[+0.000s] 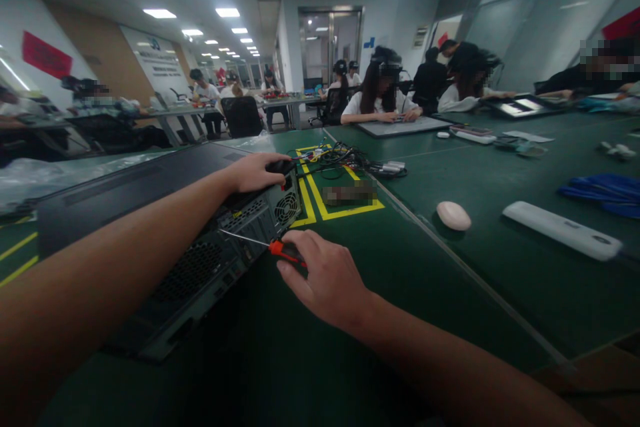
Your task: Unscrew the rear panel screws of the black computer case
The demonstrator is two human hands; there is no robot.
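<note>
A black desktop computer case [145, 177] lies on the green table, its metal rear panel [250, 233] with a round fan grille facing me. My left hand [257, 173] grips the far rear corner of the case, fingers bent over its top edge. Something dark with a bit of red shows by those fingers; I cannot make out what it is. In my right hand [325, 273] is a screwdriver [285, 250] with a red and black handle, held between thumb and fingers. Its long shaft points left, with the tip at the rear panel; whether it touches a screw is too small to tell.
A bundle of cables [345, 159] lies beyond the case, near yellow tape marks [350, 212] and a blurred-out object [350, 193]. To the right are a pale mouse [453, 215], a white power strip [563, 230] and a blue bundle [603, 193]. Other people sit across the table.
</note>
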